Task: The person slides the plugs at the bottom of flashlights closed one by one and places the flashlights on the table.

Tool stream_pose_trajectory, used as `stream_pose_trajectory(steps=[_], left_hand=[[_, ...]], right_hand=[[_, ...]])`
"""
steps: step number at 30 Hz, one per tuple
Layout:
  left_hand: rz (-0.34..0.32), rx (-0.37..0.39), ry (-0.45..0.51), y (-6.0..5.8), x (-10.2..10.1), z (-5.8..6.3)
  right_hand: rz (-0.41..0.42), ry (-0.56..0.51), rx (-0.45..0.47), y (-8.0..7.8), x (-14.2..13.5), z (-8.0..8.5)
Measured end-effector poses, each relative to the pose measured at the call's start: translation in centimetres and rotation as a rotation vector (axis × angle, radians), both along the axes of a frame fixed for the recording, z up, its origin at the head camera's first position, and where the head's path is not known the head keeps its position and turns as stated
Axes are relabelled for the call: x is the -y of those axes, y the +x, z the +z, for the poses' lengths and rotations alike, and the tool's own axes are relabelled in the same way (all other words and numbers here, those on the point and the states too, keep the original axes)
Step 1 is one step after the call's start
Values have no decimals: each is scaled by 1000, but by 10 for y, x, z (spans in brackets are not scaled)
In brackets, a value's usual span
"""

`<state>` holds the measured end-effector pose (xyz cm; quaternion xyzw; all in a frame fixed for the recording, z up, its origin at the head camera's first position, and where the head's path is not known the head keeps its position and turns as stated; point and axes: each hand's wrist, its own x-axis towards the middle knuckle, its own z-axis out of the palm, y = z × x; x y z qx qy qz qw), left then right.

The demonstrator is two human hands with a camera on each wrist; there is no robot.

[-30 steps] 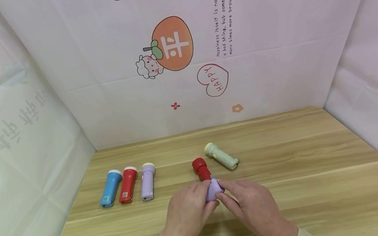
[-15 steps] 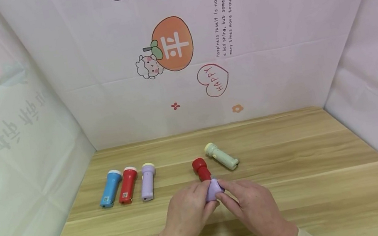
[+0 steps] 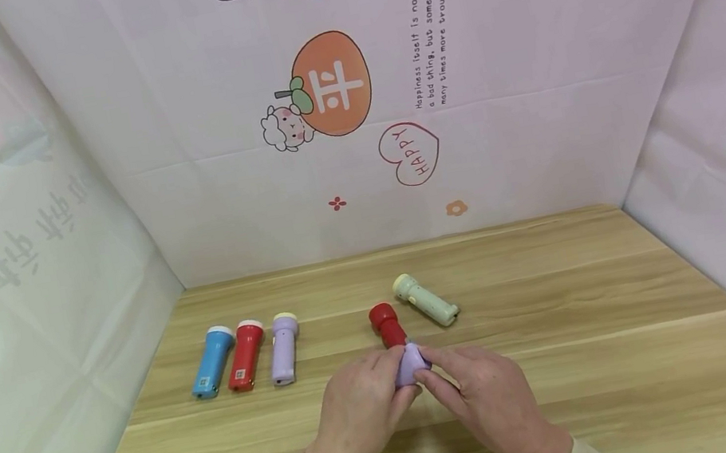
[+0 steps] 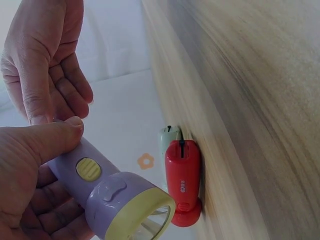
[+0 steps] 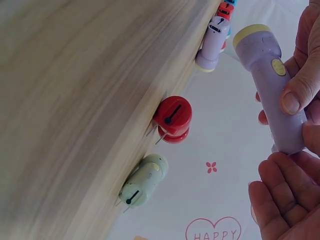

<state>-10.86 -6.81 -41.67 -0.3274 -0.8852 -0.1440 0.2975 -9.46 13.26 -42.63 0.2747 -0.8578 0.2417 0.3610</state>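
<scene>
My left hand (image 3: pixel 363 408) grips a light purple flashlight (image 4: pixel 75 165) round its body, above the table. The left thumb lies along the body behind the yellow switch (image 4: pixel 88 169), and the yellow-rimmed head points away from both hands. At the tail end, my right hand (image 3: pixel 487 391) pinches the flashlight with thumb and forefinger; its other fingers are loosely bent in the left wrist view. Much of the flashlight is hidden by the hands in the head view. Just beyond them lies a red flashlight (image 3: pixel 387 323), with metal prongs out at its tail in the right wrist view.
A pale green flashlight (image 3: pixel 427 301) lies behind the red one, prongs also out. On the left of the wooden table (image 3: pixel 615 376), blue (image 3: pixel 211 364), red (image 3: pixel 246 356) and purple (image 3: pixel 284 350) flashlights lie in a row. Printed white cloth (image 3: pixel 515 94) surrounds the table at the back and sides.
</scene>
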Motion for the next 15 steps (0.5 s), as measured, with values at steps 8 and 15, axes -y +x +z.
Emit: stream_pose_trajectory(steps=[8,15], left_hand=[[0,-8,7,-1,-1,0],[-3,-18,13,-1,-1,0]], right_hand=[[-2,1,-18,1,0,1],[-8,-2,-26,1,1,2]])
